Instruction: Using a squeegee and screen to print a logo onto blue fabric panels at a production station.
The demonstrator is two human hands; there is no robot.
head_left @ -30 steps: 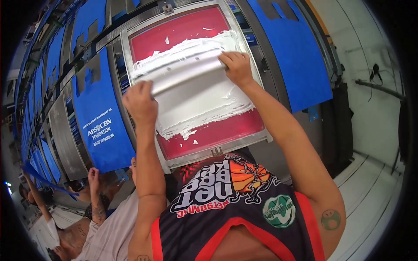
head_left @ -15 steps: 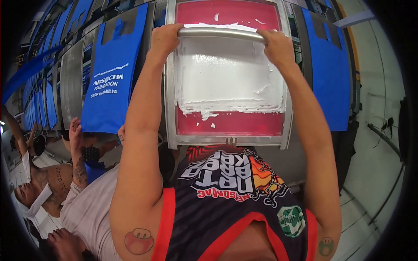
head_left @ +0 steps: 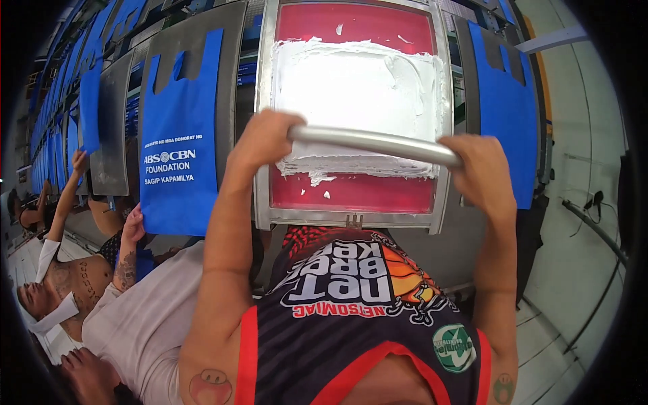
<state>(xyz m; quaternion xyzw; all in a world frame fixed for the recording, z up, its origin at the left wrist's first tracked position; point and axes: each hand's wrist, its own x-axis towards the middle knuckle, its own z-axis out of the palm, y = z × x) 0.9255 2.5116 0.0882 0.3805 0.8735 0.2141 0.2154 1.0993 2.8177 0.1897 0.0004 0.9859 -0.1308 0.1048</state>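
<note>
Both my hands are closed around a silver squeegee [head_left: 374, 143], my left hand [head_left: 268, 138] at its left end and my right hand [head_left: 478, 167] at its right end. The bar slants a little, its right end nearer to me. It is over the near part of a metal-framed printing screen [head_left: 265, 196]. Thick white ink [head_left: 351, 84] covers the middle of the screen, with red areas showing at the far and near ends. The squeegee's lower edge is hard to make out, so I cannot tell whether it touches the ink.
Blue bags lie on grey boards at both sides, one at left [head_left: 179, 128] and one at right [head_left: 503, 115]. Close on my left is a co-worker's hand [head_left: 133, 223] at the left bag's edge. Another person reaches up to a farther bag [head_left: 90, 108]. A white wall stands at right.
Both hands have brought the squeegee from the screen's far end toward me, and it now slants. The left bag lies straighter, and a person farther left is now holding up a bag.
</note>
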